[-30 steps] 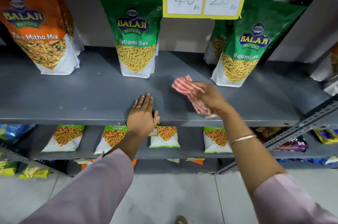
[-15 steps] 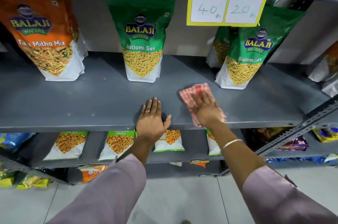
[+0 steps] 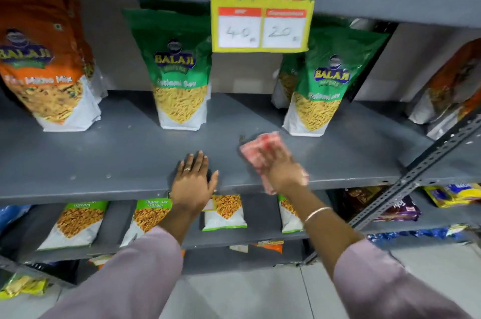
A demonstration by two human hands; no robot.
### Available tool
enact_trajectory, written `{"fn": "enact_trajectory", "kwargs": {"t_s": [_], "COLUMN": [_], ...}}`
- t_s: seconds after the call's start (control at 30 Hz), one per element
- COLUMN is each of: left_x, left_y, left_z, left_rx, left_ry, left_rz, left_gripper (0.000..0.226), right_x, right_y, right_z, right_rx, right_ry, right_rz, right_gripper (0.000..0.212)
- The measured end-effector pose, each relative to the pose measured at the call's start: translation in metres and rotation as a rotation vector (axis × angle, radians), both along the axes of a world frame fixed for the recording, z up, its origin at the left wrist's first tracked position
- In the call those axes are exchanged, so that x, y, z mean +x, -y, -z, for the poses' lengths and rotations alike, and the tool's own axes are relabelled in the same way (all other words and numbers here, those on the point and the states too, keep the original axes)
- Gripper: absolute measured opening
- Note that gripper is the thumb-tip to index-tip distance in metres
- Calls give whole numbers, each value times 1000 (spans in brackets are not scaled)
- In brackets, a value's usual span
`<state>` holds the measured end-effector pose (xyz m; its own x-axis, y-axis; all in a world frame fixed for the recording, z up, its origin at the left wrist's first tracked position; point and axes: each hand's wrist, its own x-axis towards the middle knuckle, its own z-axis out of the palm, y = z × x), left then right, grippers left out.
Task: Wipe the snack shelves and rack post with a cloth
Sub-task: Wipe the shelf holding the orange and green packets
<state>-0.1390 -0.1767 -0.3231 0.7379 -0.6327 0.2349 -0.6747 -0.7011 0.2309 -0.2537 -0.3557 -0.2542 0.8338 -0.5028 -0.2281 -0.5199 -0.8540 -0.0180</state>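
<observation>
A grey metal shelf (image 3: pixel 104 162) runs across the middle of the view. My right hand (image 3: pixel 282 171) presses a red-and-white striped cloth (image 3: pixel 257 148) flat on the shelf near its front edge, right of centre. My left hand (image 3: pixel 192 183) rests flat on the front edge, fingers spread, holding nothing. A perforated grey rack post (image 3: pixel 416 173) slants down at the right. Green snack bags (image 3: pixel 182 79) (image 3: pixel 322 92) stand behind the hands, and an orange bag (image 3: pixel 44 66) stands at the left.
A yellow price card (image 3: pixel 261 10) hangs from the upper shelf above the cloth. More snack packets (image 3: pixel 75 222) lie on the lower shelf, with dark and yellow packets (image 3: pixel 455 195) at the right. An orange bag (image 3: pixel 453 84) leans at the far right. Grey floor lies below.
My right hand has turned palm down and pushed the cloth flat onto the shelf, sliding slightly. The left hand stayed on the front edge. The view tilted upward, showing more of the upper shelf.
</observation>
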Motion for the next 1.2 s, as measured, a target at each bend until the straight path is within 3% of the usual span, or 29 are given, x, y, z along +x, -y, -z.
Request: {"fn": "enact_trajectory", "kwargs": {"t_s": [0.1, 0.4, 0.63, 0.8, 0.9, 0.97, 1.1, 1.2], "left_x": [-24, -125, -131, -136, -134, -134, -128, -121], "left_y": [30, 177, 180, 183, 184, 184, 187, 193], "left_z": [-5, -1, -3, 0, 2, 4, 2, -3], "left_rx": [-32, 116, 102, 46, 18, 13, 61, 119], "left_ry": [85, 2, 30, 44, 57, 61, 60, 41], "left_rz": [42, 52, -48, -69, -64, -69, -53, -16], "left_gripper": [65, 83, 71, 60, 59, 59, 62, 74], "right_x": [2, -105, -105, -125, -136, -143, -128, -97], "right_y": [4, 176, 163, 206, 201, 206, 226, 232], "right_z": [9, 13, 20, 27, 32, 35, 31, 21], "right_rx": [108, 75, 65, 44, 33, -6, 97, 182], "right_ry": [133, 162, 153, 188, 243, 289, 240, 184], "right_rz": [-142, -25, -302, 39, -102, -53, 496, 669], "right_gripper": [54, 55, 55, 56, 73, 70, 61, 69]}}
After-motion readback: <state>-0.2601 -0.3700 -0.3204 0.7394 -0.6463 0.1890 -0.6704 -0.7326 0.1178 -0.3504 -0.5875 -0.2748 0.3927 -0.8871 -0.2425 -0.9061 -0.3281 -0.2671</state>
